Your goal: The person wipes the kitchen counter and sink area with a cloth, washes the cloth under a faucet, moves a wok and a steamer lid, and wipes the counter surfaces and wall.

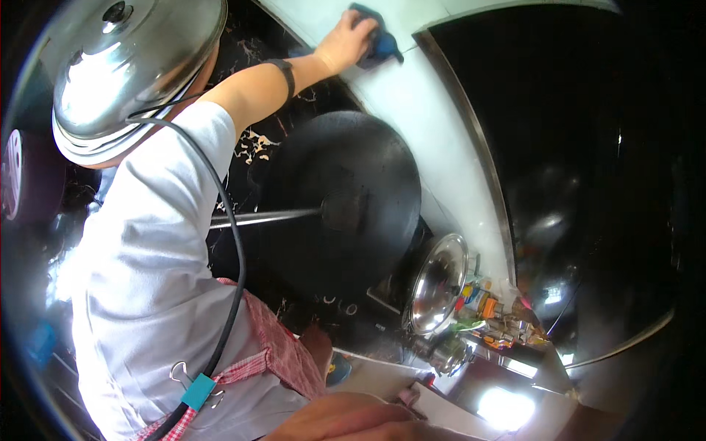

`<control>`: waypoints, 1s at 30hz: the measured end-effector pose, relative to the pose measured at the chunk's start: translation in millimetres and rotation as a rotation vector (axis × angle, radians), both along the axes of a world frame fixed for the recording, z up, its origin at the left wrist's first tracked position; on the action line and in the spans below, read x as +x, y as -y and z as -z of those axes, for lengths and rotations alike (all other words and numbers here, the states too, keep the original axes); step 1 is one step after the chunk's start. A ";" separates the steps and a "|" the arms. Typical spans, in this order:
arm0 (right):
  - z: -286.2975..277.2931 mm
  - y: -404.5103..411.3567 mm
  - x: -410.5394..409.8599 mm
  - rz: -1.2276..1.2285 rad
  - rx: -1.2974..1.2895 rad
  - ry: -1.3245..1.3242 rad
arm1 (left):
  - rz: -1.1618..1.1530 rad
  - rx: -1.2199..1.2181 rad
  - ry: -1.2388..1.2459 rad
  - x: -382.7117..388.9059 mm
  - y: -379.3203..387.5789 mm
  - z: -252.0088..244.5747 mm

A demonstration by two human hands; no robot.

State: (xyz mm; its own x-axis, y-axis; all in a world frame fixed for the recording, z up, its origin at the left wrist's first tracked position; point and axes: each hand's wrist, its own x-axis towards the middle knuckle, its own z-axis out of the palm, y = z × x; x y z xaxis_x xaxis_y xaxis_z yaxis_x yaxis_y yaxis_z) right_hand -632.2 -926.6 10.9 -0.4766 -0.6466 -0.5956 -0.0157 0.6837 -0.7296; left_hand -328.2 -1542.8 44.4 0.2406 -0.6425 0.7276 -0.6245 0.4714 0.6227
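Observation:
My left hand, with a dark band on its forearm, reaches out to the white tiled wall. Its fingers are closed over a dark blue cloth, which lies against the tile. Below that arm is a large black wok on the dark patterned countertop. A long metal rod reaches across it; whether it is a handle or a separate utensil is unclear. At the bottom edge, bare skin of what appears to be my right arm or hand is cut off, its fingers indistinct.
A shiny domed pot lid is close on the left. A steel lid stands on edge beside several bottles and packets. The black glossy range hood fills the right side. A black cable hangs along my white shirt, clipped at the apron strap.

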 end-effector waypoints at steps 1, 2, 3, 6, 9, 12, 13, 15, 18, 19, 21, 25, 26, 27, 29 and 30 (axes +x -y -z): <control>-0.4 0.0 0.8 0.006 -0.006 0.006 | -0.043 0.021 -0.059 2.3 0.9 3.3; -0.4 -0.1 0.7 0.002 -0.011 0.017 | -0.116 0.126 -0.090 13.0 7.3 13.7; -0.5 -0.8 1.1 0.008 -0.018 0.019 | -0.172 0.181 -0.113 19.7 6.4 22.2; 1.2 -5.6 2.2 0.014 -0.028 0.040 | -0.374 0.571 -0.471 57.5 6.8 38.1; 11.3 -20.4 -4.9 0.034 -0.032 0.078 | -0.355 0.411 -0.568 65.8 13.8 14.6; 34.9 -49.6 -11.4 0.189 -0.095 0.175 | -0.170 -0.036 -0.363 15.0 3.7 -82.2; 41.5 -55.8 -15.5 0.233 -0.120 0.212 | -0.131 -0.144 -0.344 4.7 -17.0 -120.1; 24.0 -32.7 -5.6 0.227 -0.115 0.228 | -0.127 -0.253 -0.319 11.2 -24.3 -140.8; -29.7 22.1 29.6 0.050 0.061 -0.044 | -0.249 -0.298 -0.172 15.1 9.6 -107.2; -22.6 19.7 26.3 0.039 0.013 -0.006 | -0.276 -0.192 -0.189 18.4 13.7 -92.0; -17.0 8.4 29.6 0.039 -0.031 0.035 | -0.292 0.025 -0.270 22.5 17.1 -36.8; -19.7 2.5 36.6 -0.134 0.132 -0.195 | -0.299 0.590 -0.316 54.3 2.7 49.8; -19.2 0.3 37.5 -0.083 0.153 -0.200 | -0.330 0.544 -0.394 59.2 8.1 45.3; -16.2 -7.0 34.8 -0.074 0.154 -0.201 | -0.351 0.504 -0.471 59.1 6.5 34.1; -10.0 -14.5 23.3 0.056 -0.008 -0.007 | -0.318 0.216 -0.411 55.8 16.9 -3.4; -9.9 -12.1 18.7 0.057 -0.009 -0.011 | -0.301 0.138 -0.383 52.6 18.9 -25.2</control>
State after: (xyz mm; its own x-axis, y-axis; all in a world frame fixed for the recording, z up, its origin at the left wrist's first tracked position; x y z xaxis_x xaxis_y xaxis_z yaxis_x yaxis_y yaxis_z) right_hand -613.5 -914.5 20.9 -0.5190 -0.6238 -0.5844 0.0148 0.6770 -0.7358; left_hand -275.6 -1561.7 69.6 0.6631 -0.5871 0.4644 -0.4349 0.2027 0.8773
